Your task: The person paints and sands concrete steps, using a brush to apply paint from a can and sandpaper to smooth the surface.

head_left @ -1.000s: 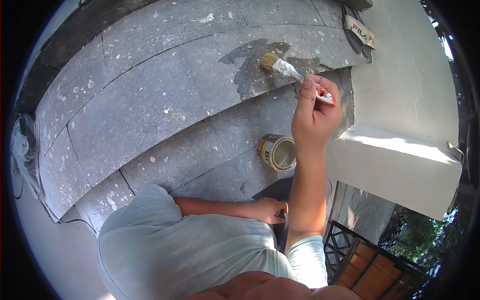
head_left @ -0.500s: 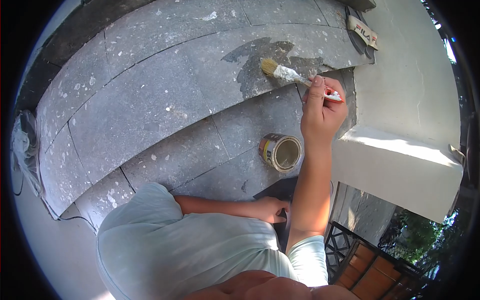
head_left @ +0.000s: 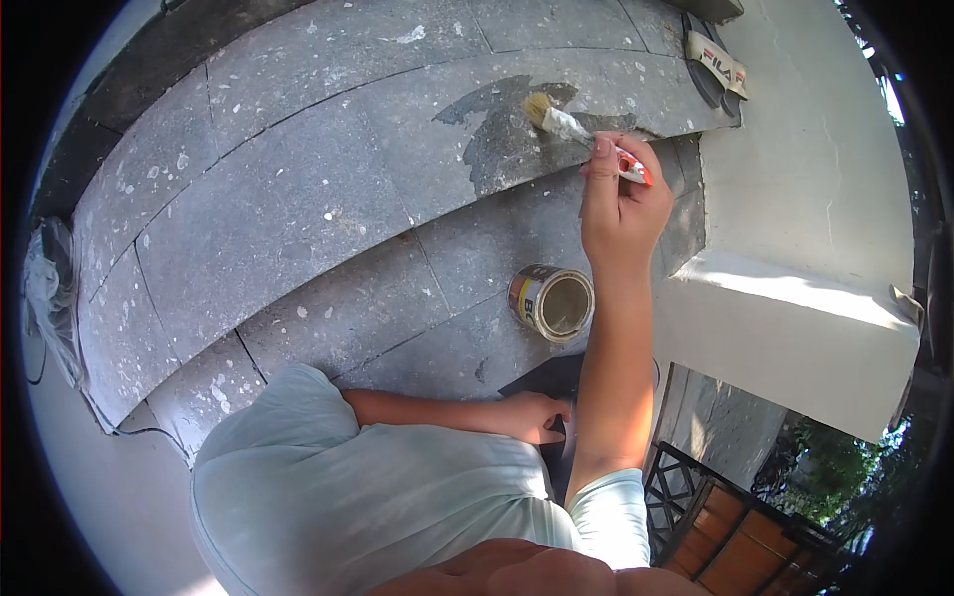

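A paintbrush point(head_left: 563, 123) with pale bristles and a white-smeared ferrule is held in my right hand point(head_left: 628, 199), whose thumb and fingers close round its red and white handle. Its bristle tip lies over a dark wet patch point(head_left: 494, 141) on the grey tiled step point(head_left: 328, 179). Below that step, left of my right forearm, stands an open paint can point(head_left: 568, 306) with a pale inside and a printed label. My left hand point(head_left: 535, 415) rests low against dark cloth at my lap. Its thumb and forefinger are apart, the other fingers are mostly hidden, and nothing shows in it.
A sandal marked FILA point(head_left: 715, 65) lies at the step's right end, beside a pale wall point(head_left: 825, 149). Clear plastic sheeting point(head_left: 48, 293) is bunched at the far left. White specks dot the tiles. A brown gate point(head_left: 735, 536) stands at the lower right.
My right hand has shifted left and slightly down, and the brush's bristles have moved a little up and right over the wet patch. My left hand stays in place.
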A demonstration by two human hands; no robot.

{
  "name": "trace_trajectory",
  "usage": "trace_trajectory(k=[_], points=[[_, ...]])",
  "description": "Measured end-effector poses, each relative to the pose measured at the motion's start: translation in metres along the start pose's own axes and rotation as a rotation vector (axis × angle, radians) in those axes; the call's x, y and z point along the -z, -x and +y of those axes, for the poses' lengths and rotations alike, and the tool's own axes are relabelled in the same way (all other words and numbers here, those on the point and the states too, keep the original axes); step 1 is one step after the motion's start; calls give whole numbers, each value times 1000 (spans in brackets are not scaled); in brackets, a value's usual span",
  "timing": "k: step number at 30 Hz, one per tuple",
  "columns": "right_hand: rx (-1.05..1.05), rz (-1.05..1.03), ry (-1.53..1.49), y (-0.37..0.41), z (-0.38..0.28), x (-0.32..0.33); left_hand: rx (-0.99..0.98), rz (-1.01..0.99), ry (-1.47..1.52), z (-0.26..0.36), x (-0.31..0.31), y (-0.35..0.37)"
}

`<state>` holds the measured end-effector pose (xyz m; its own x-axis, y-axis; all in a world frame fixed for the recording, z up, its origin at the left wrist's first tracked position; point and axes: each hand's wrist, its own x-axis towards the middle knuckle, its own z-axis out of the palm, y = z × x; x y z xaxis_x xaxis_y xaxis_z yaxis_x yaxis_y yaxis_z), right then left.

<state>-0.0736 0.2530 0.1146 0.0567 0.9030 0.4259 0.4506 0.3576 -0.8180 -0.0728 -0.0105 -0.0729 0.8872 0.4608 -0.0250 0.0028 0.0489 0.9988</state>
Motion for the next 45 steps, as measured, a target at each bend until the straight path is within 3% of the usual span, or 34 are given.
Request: trace_trajectory(k=[2, 8, 11, 14, 18, 24, 27, 30, 33, 39, 42, 45], points=[[-98, -31, -93, 4, -5, 7, 27, -29, 17, 3, 4, 1], [46, 2, 44, -8, 3, 0, 14, -27, 13, -1, -1, -1], [-154, -60, -206, -5, -9, 7, 13, -24, 19, 0, 2, 0], [9, 31, -17, -10, -9, -1, 28, -24, 9, 5, 5, 2], [-131, -13, -76, -13, -2, 4, 0, -15, 16, 3, 5, -1], [137, -40, 159, -27, -8, -4, 16, -29, 2, 8, 6, 2], [63, -148, 72, -33, -7, 6, -6, -3, -8, 5, 7, 1], [124, -66, 125, -37, -11, 1, 8, -12, -9, 7, 5, 1], [61, -229, 117, -40, -10, 3, 10, -27, -12, 7, 7, 1], [66, -69, 31, -43, -9, 3, 25, -31, -11, 8, 8, 2], [140, -64, 136, -38, -17, -2, 36, -34, -10, 10, 7, 1], [127, -217, 137, -32, -14, 1, 29, -32, -8, 8, 8, 2]])
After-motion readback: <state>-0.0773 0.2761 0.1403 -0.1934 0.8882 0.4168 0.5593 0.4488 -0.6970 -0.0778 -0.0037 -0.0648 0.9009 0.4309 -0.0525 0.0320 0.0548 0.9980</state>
